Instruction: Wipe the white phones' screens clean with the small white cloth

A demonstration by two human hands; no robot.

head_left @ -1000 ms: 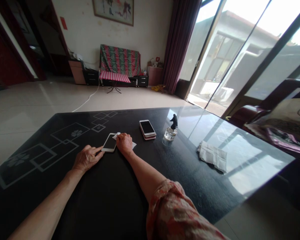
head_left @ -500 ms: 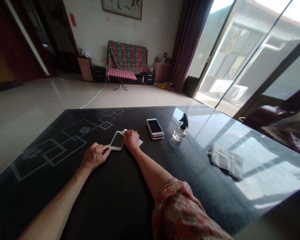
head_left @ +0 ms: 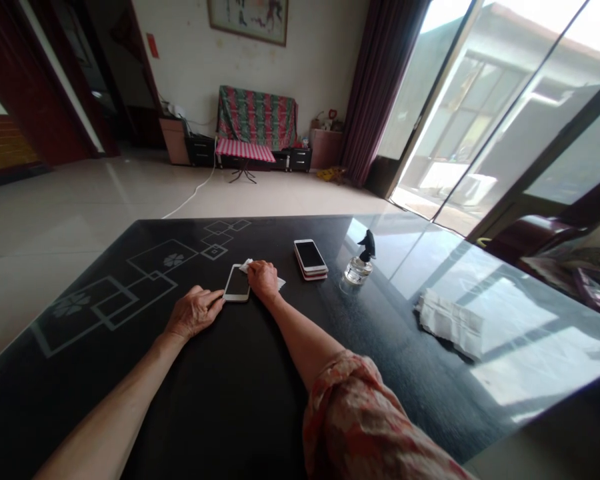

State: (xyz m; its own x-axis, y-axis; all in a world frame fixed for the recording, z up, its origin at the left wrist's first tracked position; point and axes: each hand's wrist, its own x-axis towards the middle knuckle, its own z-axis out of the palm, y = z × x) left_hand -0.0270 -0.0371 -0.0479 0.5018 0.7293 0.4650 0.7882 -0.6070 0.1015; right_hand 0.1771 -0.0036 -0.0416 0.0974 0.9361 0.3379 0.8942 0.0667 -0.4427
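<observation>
A white phone (head_left: 237, 284) lies face up on the black glass table (head_left: 230, 387). My left hand (head_left: 193, 312) rests flat beside it, fingertips touching the phone's near left corner. My right hand (head_left: 263, 280) is closed over a small white wipe (head_left: 247, 265) and presses it against the phone's right edge. Bits of the wipe stick out on both sides of the hand.
A stack of pink-edged phones (head_left: 310, 258) lies further right, then a small glass spray bottle (head_left: 360, 263) with a black head. A folded white cloth (head_left: 451, 321) sits near the table's right edge. A dark wooden chair (head_left: 545, 247) stands to the right.
The view has shifted slightly. Both hands stay at the phone, and the right hand with the wipe has barely moved along its edge.
</observation>
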